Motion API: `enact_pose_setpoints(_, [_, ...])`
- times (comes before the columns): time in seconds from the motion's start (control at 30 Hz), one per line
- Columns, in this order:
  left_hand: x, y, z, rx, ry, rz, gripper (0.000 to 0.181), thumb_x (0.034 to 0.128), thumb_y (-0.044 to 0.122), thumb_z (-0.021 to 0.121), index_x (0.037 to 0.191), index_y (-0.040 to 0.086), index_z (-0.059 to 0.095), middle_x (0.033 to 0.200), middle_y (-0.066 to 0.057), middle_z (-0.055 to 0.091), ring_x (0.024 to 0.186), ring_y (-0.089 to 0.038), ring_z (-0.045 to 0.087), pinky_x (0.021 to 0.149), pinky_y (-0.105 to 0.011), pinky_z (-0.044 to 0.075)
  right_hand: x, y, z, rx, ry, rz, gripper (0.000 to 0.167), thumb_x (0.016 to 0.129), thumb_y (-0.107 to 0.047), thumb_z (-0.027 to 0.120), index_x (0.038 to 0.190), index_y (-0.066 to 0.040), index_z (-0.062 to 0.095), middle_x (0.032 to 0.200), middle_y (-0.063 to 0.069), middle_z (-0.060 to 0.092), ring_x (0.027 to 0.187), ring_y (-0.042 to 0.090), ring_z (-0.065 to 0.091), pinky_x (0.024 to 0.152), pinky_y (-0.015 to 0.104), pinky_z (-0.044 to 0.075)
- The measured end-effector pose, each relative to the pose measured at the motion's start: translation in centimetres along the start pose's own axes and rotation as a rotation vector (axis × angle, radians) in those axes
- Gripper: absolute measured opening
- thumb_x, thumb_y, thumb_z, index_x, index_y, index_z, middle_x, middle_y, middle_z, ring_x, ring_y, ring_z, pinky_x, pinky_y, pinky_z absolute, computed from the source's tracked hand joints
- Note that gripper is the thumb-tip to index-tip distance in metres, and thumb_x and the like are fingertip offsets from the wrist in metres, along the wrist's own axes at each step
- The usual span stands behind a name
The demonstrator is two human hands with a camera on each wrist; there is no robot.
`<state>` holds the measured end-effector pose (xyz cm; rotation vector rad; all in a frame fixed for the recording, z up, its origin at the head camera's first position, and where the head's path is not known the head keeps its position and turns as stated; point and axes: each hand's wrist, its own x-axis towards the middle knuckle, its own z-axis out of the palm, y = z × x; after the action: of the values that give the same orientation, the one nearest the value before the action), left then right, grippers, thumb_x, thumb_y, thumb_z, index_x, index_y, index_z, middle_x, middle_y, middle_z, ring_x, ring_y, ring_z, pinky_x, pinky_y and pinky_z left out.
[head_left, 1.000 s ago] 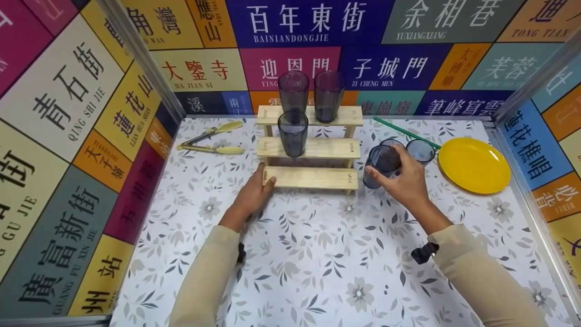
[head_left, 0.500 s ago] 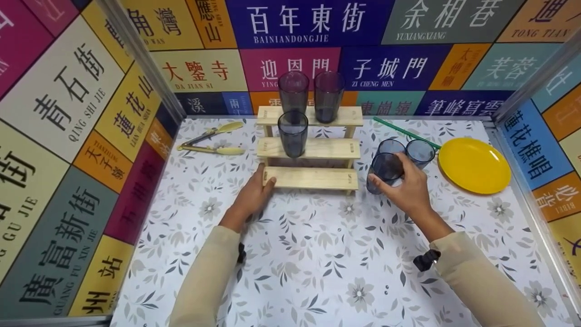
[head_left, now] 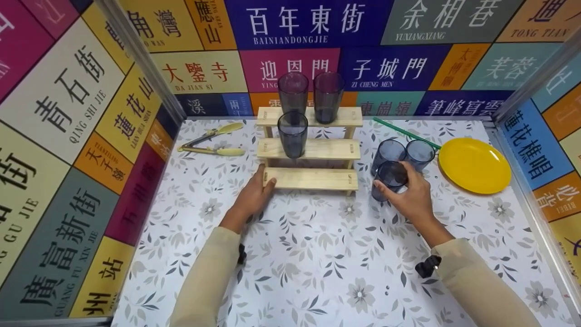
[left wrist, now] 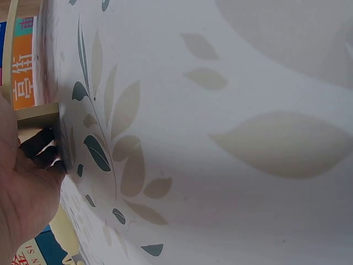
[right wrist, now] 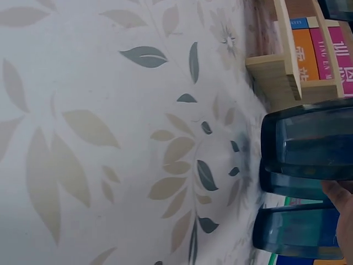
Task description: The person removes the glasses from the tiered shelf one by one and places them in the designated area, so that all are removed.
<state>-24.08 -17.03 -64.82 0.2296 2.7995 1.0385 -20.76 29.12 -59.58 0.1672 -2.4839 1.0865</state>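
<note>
My left hand (head_left: 254,190) grips the near left end of a three-tier pale wooden rack (head_left: 313,178) bearing three smoky tumblers (head_left: 292,141). To its right, my right hand (head_left: 411,193) grasps a dark blue tapered glass (head_left: 391,175), nearer than two bluish glasses (head_left: 420,152); I can't tell whether its base touches down.
</note>
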Motion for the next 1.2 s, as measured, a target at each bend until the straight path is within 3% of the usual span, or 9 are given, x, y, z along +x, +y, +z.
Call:
enact_pose_setpoints(0.47, [0.1, -0.3, 0.2, -0.020, 0.013, 0.004, 0.085, 0.1178, 0.060, 0.037, 0.178, 0.005, 0.011, 0.180, -0.027, 0.030, 0.166, -0.043, 0.035, 0.134, -0.058, 0.033, -0.9, 1.7, 0.6, 0.008, 0.025, 0.049, 0.081, 0.085, -0.035, 0.100, 0.146, 0.002, 0.063, 0.134, 0.030, 0.071, 0.124, 0.051, 0.069, 0.104, 0.066, 0.056])
enact_pose_setpoints(0.77, [0.0, 0.1, 0.0, -0.005, 0.012, 0.018, 0.084, 0.1191, 0.056, 0.037, 0.177, 0.001, 0.010, 0.180, -0.027, 0.027, 0.166, -0.044, 0.034, 0.135, -0.056, 0.032, -0.6, 1.8, 0.7, -0.021, 0.000, 0.109, 0.085, 0.087, -0.038, 0.097, 0.151, 0.002, 0.058, 0.137, 0.032, 0.068, 0.126, 0.053, 0.066, 0.105, 0.068, 0.054])
enact_pose_setpoints(1.2, [-0.2, 0.2, -0.2, -0.004, -0.001, 0.012, 0.083, 0.1193, 0.055, 0.038, 0.178, 0.002, 0.009, 0.180, -0.029, 0.027, 0.166, -0.045, 0.034, 0.135, -0.056, 0.032, -0.5, 1.4, 0.3, -0.046, -0.036, 0.131, 0.089, 0.087, -0.041, 0.096, 0.154, 0.001, 0.054, 0.144, 0.034, 0.065, 0.133, 0.053, 0.063, 0.111, 0.069, 0.050])
